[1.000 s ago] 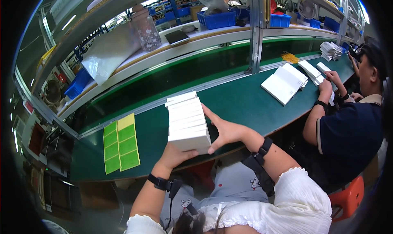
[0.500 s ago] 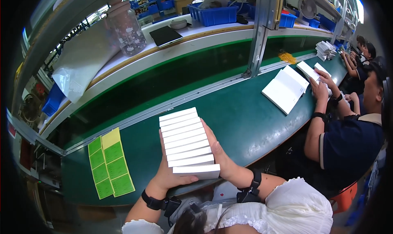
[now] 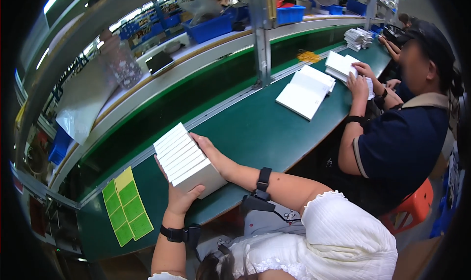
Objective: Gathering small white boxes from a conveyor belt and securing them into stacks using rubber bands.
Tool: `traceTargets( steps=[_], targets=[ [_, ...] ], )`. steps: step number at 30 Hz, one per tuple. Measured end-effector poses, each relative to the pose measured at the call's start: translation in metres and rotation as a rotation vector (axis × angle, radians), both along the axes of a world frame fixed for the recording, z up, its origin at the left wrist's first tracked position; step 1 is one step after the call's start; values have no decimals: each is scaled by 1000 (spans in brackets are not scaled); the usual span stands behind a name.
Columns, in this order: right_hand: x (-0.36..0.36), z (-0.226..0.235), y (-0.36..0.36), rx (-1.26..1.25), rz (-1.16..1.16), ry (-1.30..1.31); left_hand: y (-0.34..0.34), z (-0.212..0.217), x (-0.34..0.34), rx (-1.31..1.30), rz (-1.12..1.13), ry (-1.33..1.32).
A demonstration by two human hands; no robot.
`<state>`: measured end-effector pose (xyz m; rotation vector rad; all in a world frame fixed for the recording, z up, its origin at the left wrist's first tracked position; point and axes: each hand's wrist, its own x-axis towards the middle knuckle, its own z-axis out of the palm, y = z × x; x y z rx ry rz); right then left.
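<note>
A row of several flat white boxes stands on edge over the green table, pressed together between my two hands. My left hand closes on the near left side, its thumb across the near box's broad face. Along the right side, my right hand is wrapped round the far part of the row. The fingertips behind the boxes are partly hidden. Left of the row lie sheets of green labels on yellow backing.
On the right, a co-worker handles white boxes at the same green table. Another white stack lies between us. Yellow bands lie near a metal post. A shelf with blue bins runs behind.
The row of boxes has shifted left in view and turned, its far end now leaning left. The near box, which stuck out, is now flush with the others. The view has swung right.
</note>
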<state>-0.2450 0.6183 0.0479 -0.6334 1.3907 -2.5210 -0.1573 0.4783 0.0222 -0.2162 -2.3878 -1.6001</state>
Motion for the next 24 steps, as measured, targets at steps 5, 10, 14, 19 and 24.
traceTargets(
  steps=[5,10,14,19,24],
  targets=[
    [-13,-15,8,38,105,179,16,21,4,7,-4,24],
    [-26,-31,4,64,255,149,10,15,-2,0,49,112],
    [-23,-26,6,173,344,40,7,20,-6,-40,65,190],
    [7,17,26,215,329,-62,13,22,-2,-116,125,278],
    [-19,9,16,189,368,25,13,31,2,-191,68,239]
  ],
)
